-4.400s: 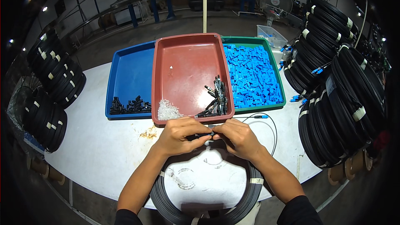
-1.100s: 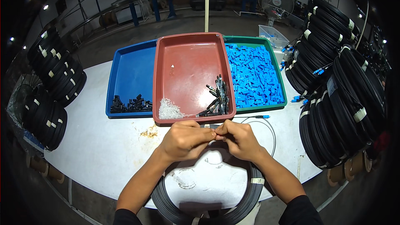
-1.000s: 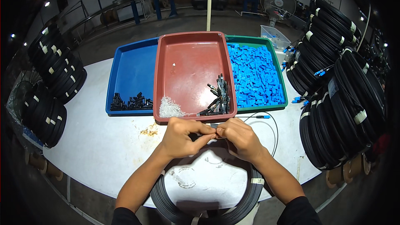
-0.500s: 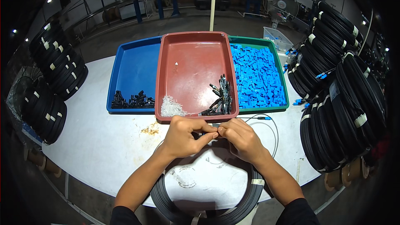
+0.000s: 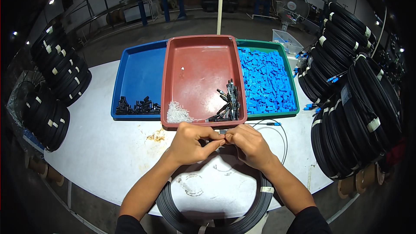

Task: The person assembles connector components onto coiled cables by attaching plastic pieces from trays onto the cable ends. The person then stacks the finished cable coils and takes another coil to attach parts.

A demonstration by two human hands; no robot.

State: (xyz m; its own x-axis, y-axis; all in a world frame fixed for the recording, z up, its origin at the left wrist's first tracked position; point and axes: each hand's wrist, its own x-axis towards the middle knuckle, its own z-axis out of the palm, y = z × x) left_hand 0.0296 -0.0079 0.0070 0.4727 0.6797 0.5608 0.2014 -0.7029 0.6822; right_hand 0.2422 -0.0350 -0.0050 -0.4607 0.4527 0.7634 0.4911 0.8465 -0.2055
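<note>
Coil (image 5: 263, 199) lies on the table (image 5: 99, 160), its near side seemingly past the edge. Left hand (image 5: 190, 143) and right hand (image 5: 249, 144) meet over its far side, thumb and fingertips of both pressed together; what those 2 pinches hold, I cannot tell. Wound cable should feel weighty, springy and smooth, and kinks could harm it; best held at 2 opposite sides, 1 near the white band (image 5: 267, 189).

No legible text; tag (image 5: 267, 189) on coil (image 5: 164, 199) too small.
</note>
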